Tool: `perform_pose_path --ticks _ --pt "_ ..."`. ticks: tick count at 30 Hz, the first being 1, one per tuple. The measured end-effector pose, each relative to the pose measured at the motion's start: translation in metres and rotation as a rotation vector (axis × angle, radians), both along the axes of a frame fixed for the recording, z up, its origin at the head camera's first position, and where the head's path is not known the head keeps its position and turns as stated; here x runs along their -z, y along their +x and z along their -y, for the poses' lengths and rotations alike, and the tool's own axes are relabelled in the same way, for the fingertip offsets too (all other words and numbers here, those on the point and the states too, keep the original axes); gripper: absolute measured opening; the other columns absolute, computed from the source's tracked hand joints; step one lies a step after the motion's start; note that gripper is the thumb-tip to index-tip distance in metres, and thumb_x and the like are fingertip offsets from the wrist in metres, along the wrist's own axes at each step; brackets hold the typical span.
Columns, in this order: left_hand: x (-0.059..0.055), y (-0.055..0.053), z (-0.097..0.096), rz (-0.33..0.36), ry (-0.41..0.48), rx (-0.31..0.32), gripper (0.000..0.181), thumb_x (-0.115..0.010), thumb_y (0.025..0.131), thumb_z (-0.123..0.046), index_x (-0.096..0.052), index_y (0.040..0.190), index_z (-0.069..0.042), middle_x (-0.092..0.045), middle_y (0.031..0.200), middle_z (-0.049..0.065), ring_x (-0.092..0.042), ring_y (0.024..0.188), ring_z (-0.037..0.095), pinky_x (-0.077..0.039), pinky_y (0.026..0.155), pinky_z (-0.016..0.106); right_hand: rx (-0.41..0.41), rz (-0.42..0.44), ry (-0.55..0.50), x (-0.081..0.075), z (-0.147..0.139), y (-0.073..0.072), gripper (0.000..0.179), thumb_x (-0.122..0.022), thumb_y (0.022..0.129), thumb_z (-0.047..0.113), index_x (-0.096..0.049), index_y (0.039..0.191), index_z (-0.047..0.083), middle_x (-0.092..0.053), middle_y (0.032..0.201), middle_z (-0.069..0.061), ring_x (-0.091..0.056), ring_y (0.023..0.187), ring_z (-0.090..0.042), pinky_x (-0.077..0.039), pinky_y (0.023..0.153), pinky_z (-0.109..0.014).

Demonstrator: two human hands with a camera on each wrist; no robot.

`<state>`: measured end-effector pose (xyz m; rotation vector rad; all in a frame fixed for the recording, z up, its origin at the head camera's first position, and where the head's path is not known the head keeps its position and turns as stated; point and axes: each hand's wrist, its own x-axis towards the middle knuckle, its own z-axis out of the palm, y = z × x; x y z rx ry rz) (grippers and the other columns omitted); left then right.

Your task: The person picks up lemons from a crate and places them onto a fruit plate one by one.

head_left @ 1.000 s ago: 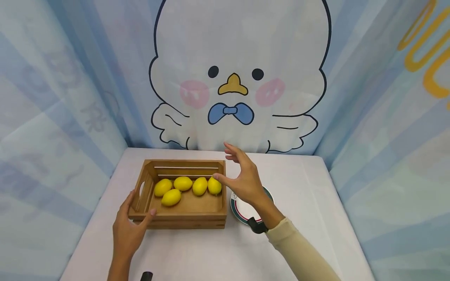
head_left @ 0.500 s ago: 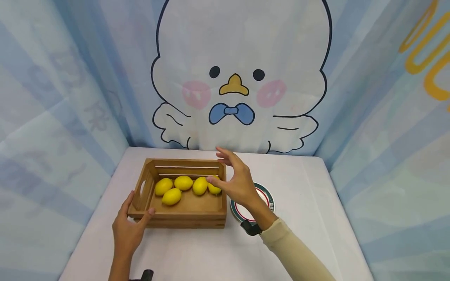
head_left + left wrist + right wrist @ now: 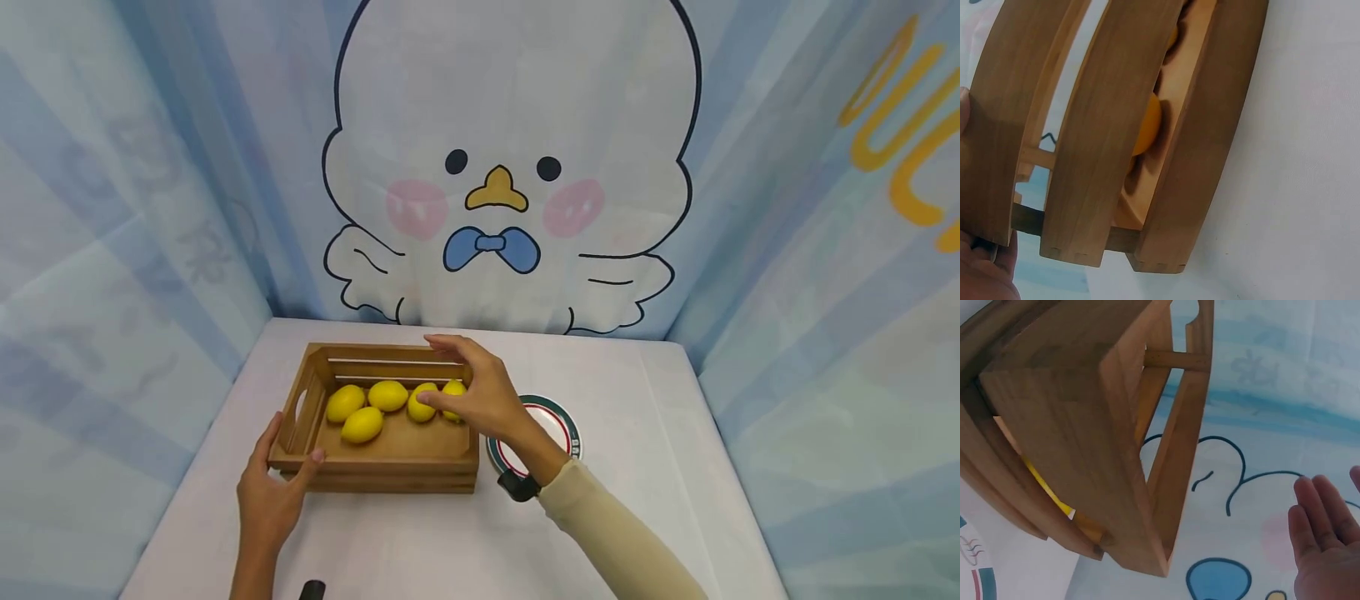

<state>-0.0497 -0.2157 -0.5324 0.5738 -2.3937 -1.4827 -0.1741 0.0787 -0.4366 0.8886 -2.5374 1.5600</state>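
A slatted wooden crate holds several yellow lemons, most of them toward its back wall. At the crate's front left corner, my left hand grips it, thumb over the front rim and fingers along the left end. My right hand hovers over the right end of the crate, fingers spread and holding nothing. Its thumb hides part of the two rightmost lemons; whether it touches them I cannot tell. In the right wrist view, the extended fingers of the right hand stand apart from the crate's end panel.
To the right of the crate, a round plate with a green and red rim lies partly under my right wrist. A white cloth covers the table. Behind it hangs a curtain with a cartoon bird.
My right hand has moved left and slightly nearer to me, from beside the crate's right edge to over its inside. The left hand keeps its grip, and the lemons lie as before.
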Motion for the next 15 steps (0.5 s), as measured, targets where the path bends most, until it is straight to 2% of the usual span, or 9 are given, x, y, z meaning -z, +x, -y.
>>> perform_pose_path --ticks 6,9,15 --pt "0.001 0.001 0.001 -0.021 0.013 -0.007 0.092 -0.083 0.094 -0.036 -0.032 0.169 -0.025 -0.033 0.174 0.009 -0.028 0.161 0.044 -0.02 0.129 0.071 -0.062 0.018 0.004 0.0 0.011 -0.011 0.072 -0.09 0.087 0.035 -0.056 0.151 0.034 -0.063 0.149 0.008 -0.062 0.138 -0.022 -0.05 0.119 -0.046" --pt "0.004 0.0 0.001 -0.034 0.033 -0.015 0.09 -0.082 0.095 -0.035 -0.032 0.169 -0.026 -0.033 0.175 0.007 -0.026 0.162 0.041 -0.019 0.13 0.069 -0.091 0.027 -0.002 0.0 0.014 -0.016 0.072 -0.09 0.086 0.034 -0.058 0.15 0.033 -0.064 0.149 0.008 -0.063 0.137 -0.021 -0.051 0.118 -0.046" --pt "0.009 0.0 -0.002 -0.059 0.06 -0.021 0.088 -0.082 0.095 -0.034 -0.033 0.168 -0.027 -0.033 0.175 0.003 -0.025 0.164 0.036 -0.018 0.132 0.066 -0.149 0.1 -0.033 0.0 0.023 -0.028 0.067 -0.089 0.087 0.033 -0.06 0.148 0.034 -0.066 0.146 0.01 -0.062 0.138 -0.018 -0.05 0.118 -0.049"
